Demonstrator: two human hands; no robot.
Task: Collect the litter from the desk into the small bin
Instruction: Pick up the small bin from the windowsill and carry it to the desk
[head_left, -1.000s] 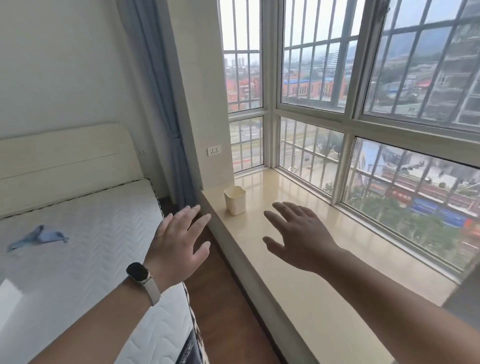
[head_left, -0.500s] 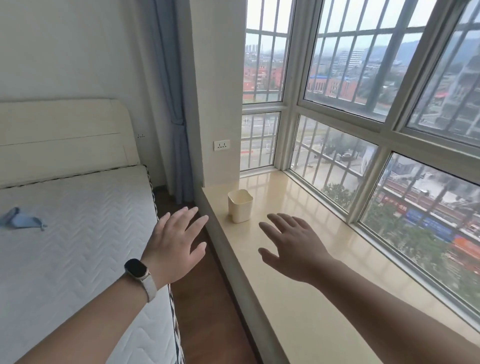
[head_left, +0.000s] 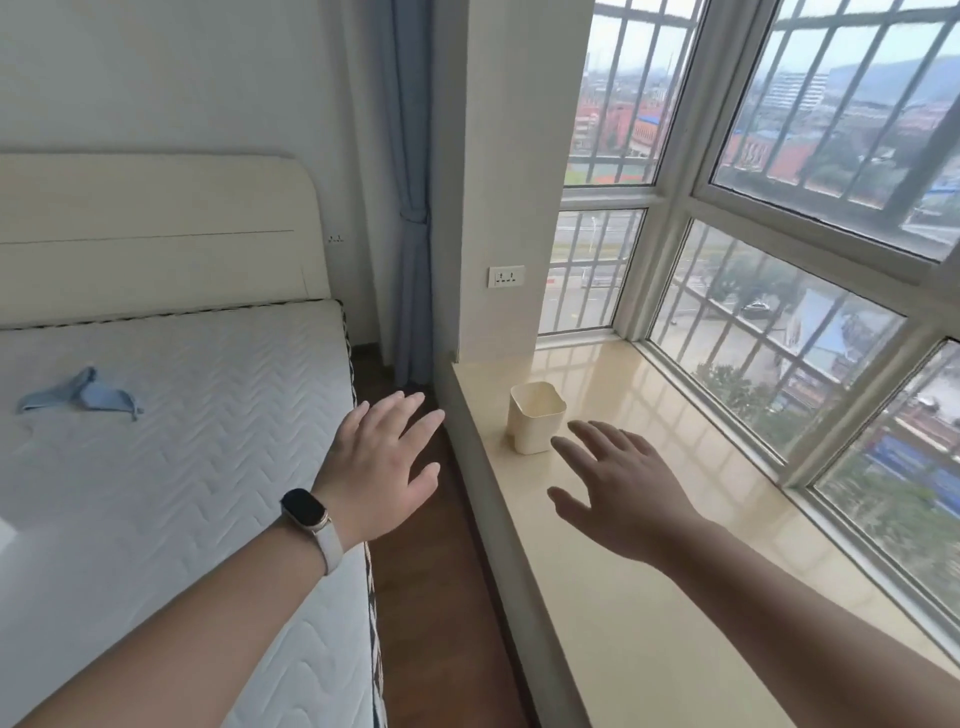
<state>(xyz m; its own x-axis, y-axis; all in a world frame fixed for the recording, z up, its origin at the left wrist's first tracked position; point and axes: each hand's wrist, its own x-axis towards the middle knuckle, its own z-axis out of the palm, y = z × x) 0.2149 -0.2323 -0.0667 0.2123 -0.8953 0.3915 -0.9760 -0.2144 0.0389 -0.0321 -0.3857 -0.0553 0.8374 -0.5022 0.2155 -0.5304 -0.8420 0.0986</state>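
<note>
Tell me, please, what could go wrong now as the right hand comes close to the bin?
1. The bin is small, looks light and stands near the edge of the sill; a push from the open right hand could tip it or knock it to the floor.
2. No litter or desk shows here, so the collecting may have to happen elsewhere.
</note>
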